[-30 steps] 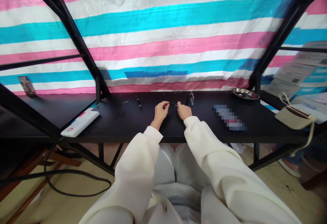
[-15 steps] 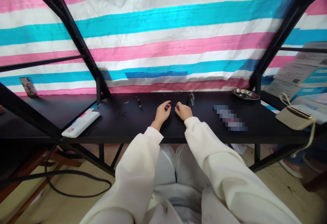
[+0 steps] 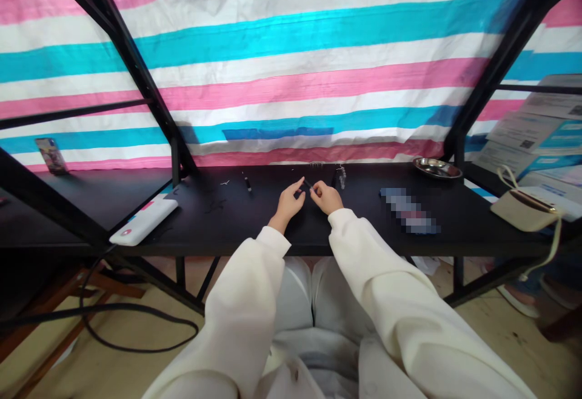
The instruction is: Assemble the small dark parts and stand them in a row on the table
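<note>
My right hand (image 3: pixel 326 197) pinches a thin, dark, pen-like stick (image 3: pixel 308 184) above the black tabletop. At the stick's far end is the outstretched index finger of my left hand (image 3: pixel 289 202); whether it touches is too small to tell. The left thumb stands apart from that finger. To the left lies a short black cylinder with a pale end (image 3: pixel 248 184). Just beyond my right hand are a small clear, shiny piece (image 3: pixel 342 177) and a dark upright-looking piece (image 3: pixel 334 178). Small coil-like bits (image 3: pixel 316 164) lie at the table's back edge.
A white power-bank-like box (image 3: pixel 144 222) lies on the left of the black table (image 3: pixel 273 246). Rightward are a blurred-out flat item (image 3: pixel 409 211), a steel dish (image 3: pixel 437 168) and a beige pouch (image 3: pixel 525 208). Black frame posts (image 3: pixel 136 71) flank me; a cable (image 3: pixel 136 348) loops below.
My left index finger has straightened away from the thumb. More of the dark stick shows between my hands, tilted up toward the left fingertip. The arms have barely moved.
</note>
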